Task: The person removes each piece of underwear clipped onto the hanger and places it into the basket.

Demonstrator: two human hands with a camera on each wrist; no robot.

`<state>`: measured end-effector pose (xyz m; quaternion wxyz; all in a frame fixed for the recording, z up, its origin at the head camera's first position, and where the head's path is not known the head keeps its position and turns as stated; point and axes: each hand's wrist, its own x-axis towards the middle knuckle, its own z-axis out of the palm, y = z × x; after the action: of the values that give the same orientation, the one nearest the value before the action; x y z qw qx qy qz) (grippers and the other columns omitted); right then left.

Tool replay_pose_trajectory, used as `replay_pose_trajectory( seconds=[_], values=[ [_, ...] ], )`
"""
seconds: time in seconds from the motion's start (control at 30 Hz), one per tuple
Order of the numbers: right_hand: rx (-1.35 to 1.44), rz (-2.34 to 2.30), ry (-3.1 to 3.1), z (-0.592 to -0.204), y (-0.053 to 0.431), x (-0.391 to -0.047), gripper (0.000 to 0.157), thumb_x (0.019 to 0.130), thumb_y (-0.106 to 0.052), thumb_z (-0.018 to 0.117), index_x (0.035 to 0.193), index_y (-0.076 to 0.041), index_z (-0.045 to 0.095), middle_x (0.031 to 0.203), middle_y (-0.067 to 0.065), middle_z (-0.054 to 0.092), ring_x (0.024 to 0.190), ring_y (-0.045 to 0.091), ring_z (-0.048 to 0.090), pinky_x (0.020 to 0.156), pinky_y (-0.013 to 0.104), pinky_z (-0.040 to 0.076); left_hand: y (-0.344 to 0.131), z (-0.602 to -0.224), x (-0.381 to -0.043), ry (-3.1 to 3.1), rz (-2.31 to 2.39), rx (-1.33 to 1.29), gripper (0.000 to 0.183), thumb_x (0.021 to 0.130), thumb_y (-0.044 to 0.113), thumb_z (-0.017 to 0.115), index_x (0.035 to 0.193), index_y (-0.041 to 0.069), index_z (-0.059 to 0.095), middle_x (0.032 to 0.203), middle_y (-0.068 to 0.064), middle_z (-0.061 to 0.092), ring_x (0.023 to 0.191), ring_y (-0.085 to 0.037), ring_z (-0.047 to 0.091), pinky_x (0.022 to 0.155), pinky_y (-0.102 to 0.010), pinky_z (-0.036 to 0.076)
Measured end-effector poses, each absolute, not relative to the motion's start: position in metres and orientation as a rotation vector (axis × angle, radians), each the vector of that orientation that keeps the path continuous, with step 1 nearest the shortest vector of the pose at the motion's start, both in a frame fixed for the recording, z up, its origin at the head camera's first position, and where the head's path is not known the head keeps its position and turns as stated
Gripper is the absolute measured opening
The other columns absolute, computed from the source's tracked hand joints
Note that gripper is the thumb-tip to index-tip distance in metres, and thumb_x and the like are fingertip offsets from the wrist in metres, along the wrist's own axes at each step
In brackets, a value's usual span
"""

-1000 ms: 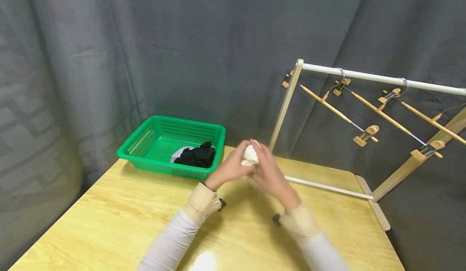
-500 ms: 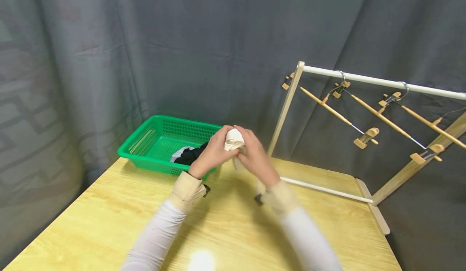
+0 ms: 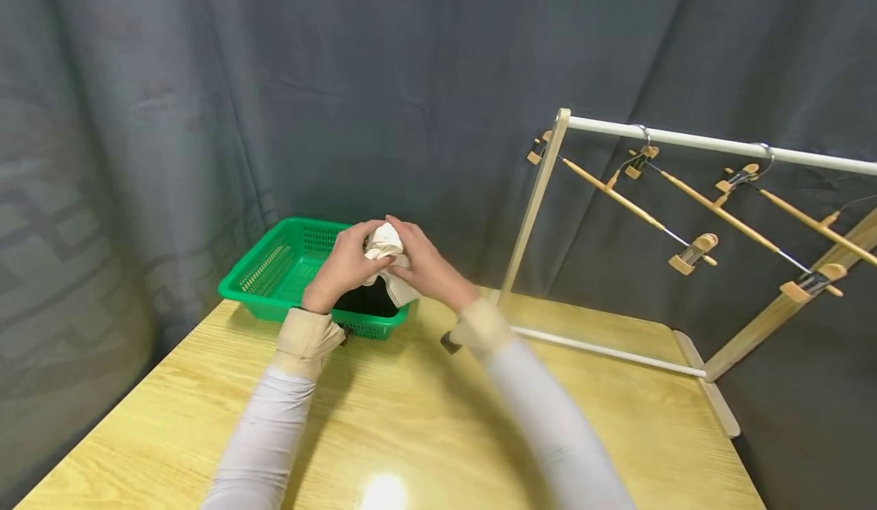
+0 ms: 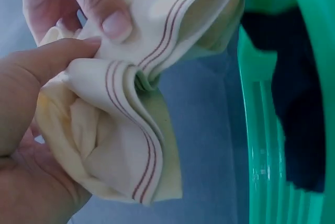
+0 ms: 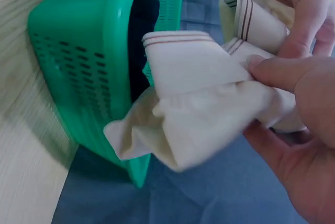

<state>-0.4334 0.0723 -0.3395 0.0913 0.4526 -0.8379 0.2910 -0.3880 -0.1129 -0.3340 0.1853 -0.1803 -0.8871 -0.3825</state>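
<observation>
Cream cloth (image 3: 384, 237), bunched and folded, is held up between both hands over the right end of the green basket (image 3: 259, 306). Two reddish-brown stitch lines run along its hem in both wrist views. My left hand (image 3: 342, 262) pinches one side of the cloth, its thumb on the folded layers. From the other side my right hand (image 3: 430, 268) grips it with thumb and fingers. A loose flap hangs below the right fingers, and the fingers behind the cloth are partly hidden. Black cloth (image 3: 368, 300) lies in the basket beneath the hands.
A rack with a white rail (image 3: 685, 139) stands at the right of the wooden table (image 3: 425, 419). Several wooden hangers with clips, such as the front clip (image 3: 695, 254), hang from it. A grey curtain (image 3: 425, 76) closes off the back.
Both hands have moved left with the cream cloth, from beside the basket to over its right end. A flap of the cloth now hangs down in the head view.
</observation>
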Motion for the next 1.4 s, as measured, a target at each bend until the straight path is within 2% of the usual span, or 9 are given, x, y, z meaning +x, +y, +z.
replay_pose_trajectory(
  seconds=[0.1, 0.33, 0.57, 0.7, 0.9, 1.03, 1.17, 1.3, 1.4],
  values=[
    [1.425, 0.828, -2.537, -0.332, 0.059, -0.443, 0.085, 0.099, -0.007, 0.065, 0.163, -0.006, 0.009, 0.16, 0.021, 0.026, 0.146, 0.031, 0.034, 0.115, 0.041, 0.041, -0.128, -0.33, -0.393, -2.49, -1.045, -0.489, 0.06, 0.09, 0.003, 0.077, 0.144, -0.004, 0.052, 0.126, -0.026, 0.06, 0.102, -0.039, 0.061, 0.084, -0.048, 0.053],
    [1.488, 0.779, -2.573, -0.326, 0.038, -0.46, 0.083, 0.101, -0.007, 0.061, 0.163, -0.004, 0.005, 0.158, 0.019, 0.033, 0.143, 0.027, 0.039, 0.113, 0.035, 0.042, -0.148, -0.334, -0.402, -2.416, -0.993, -0.488, 0.057, 0.087, -0.005, 0.076, 0.14, -0.008, 0.055, 0.13, -0.028, 0.061, 0.112, -0.042, 0.062, 0.089, -0.05, 0.055],
    [1.477, 0.682, -2.706, -0.333, 0.024, -0.468, 0.082, 0.106, -0.009, 0.051, 0.162, -0.003, -0.009, 0.171, 0.016, -0.002, 0.158, 0.026, 0.005, 0.124, 0.035, 0.025, -0.151, -0.353, -0.417, -2.373, -1.056, -0.415, 0.053, 0.088, -0.007, 0.074, 0.138, -0.006, 0.058, 0.133, -0.027, 0.059, 0.117, -0.043, 0.058, 0.093, -0.053, 0.052],
    [1.462, 0.58, -2.847, -0.338, 0.022, -0.469, 0.079, 0.108, -0.016, 0.049, 0.161, -0.001, -0.007, 0.17, 0.019, -0.004, 0.158, 0.029, -0.002, 0.126, 0.039, 0.019, -0.154, -0.364, -0.426, -2.577, -1.04, -0.404, 0.062, 0.092, 0.001, 0.072, 0.147, -0.008, 0.046, 0.14, -0.031, 0.052, 0.125, -0.046, 0.051, 0.102, -0.058, 0.045],
    [1.511, 0.346, -3.102, -0.352, 0.016, -0.469, 0.059, 0.11, -0.018, 0.043, 0.162, -0.004, 0.017, 0.168, 0.014, 0.021, 0.152, 0.026, 0.03, 0.12, 0.038, 0.033, -0.166, -0.376, -0.426, -3.022, -0.964, -0.332, 0.08, 0.102, 0.021, 0.063, 0.157, -0.012, 0.016, 0.158, -0.038, 0.026, 0.145, -0.053, 0.027, 0.114, -0.063, 0.034],
    [1.522, 0.204, -3.213, -0.359, 0.014, -0.468, 0.052, 0.11, -0.015, 0.042, 0.16, -0.007, 0.03, 0.162, 0.01, 0.038, 0.142, 0.025, 0.045, 0.111, 0.037, 0.042, -0.17, -0.379, -0.423, -3.161, -1.063, -0.278, 0.088, 0.104, 0.026, 0.059, 0.16, -0.007, -0.001, 0.165, -0.033, 0.007, 0.151, -0.051, 0.011, 0.12, -0.063, 0.025],
    [1.535, 0.09, -3.232, -0.366, 0.012, -0.468, 0.047, 0.108, -0.013, 0.045, 0.155, -0.008, 0.042, 0.142, 0.01, 0.058, 0.124, 0.022, 0.056, 0.096, 0.031, 0.046, -0.173, -0.38, -0.422, -3.261, -1.145, -0.34, 0.094, 0.104, 0.038, 0.056, 0.161, 0.0, -0.009, 0.166, -0.03, 0.003, 0.152, -0.05, 0.012, 0.12, -0.061, 0.026],
    [1.529, 0.064, -3.226, -0.371, 0.012, -0.466, 0.043, 0.107, -0.013, 0.048, 0.15, -0.01, 0.05, 0.115, 0.005, 0.064, 0.097, 0.018, 0.056, 0.084, 0.029, 0.045, -0.174, -0.385, -0.423, -3.327, -1.134, -0.376, 0.096, 0.105, 0.046, 0.053, 0.161, 0.001, -0.011, 0.166, -0.031, 0.007, 0.152, -0.049, 0.012, 0.121, -0.059, 0.024],
    [1.514, 0.087, -3.229, -0.373, 0.012, -0.466, 0.047, 0.106, -0.012, 0.049, 0.153, -0.011, 0.045, 0.112, 0.004, 0.063, 0.092, 0.015, 0.054, 0.083, 0.028, 0.045, -0.175, -0.391, -0.426, -3.307, -1.148, -0.313, 0.094, 0.105, 0.041, 0.052, 0.16, -0.001, -0.011, 0.166, -0.03, 0.001, 0.154, -0.047, 0.007, 0.124, -0.058, 0.017]
  ],
)
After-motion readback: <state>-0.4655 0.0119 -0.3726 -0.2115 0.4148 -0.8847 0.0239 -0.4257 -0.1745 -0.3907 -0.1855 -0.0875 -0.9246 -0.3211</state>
